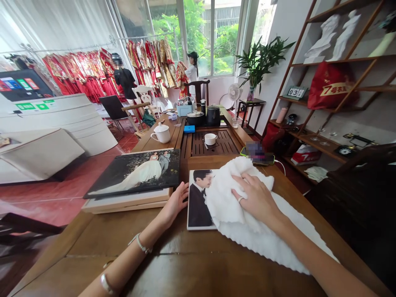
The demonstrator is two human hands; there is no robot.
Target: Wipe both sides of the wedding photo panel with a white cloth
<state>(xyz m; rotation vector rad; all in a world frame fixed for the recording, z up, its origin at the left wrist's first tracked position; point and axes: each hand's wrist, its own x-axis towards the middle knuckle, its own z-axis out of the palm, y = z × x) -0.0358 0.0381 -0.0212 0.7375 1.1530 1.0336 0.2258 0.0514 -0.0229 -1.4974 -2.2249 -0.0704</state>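
Note:
A small photo panel [198, 206] showing a person in a dark suit lies flat on the wooden table. Against its left edge rest the fingers of my left hand [177, 203], stretched out and not wrapped around it. My right hand [256, 198] presses a bunched white towel [229, 194] onto the panel, fingers curled into the cloth. The towel hides the panel's right part, and its loose end trails toward the table's right edge. Left of my left hand, a larger wedding photo [139, 171] lies on top of a pale-edged panel [130, 204].
Beyond the panels stand a lidded white mug [161, 133], a slatted tea tray [198, 148] with a white cup [210, 139], and a black kettle [213, 115]. A phone [258, 154] with a cable sits at the right edge. Two people are near garment racks at the back.

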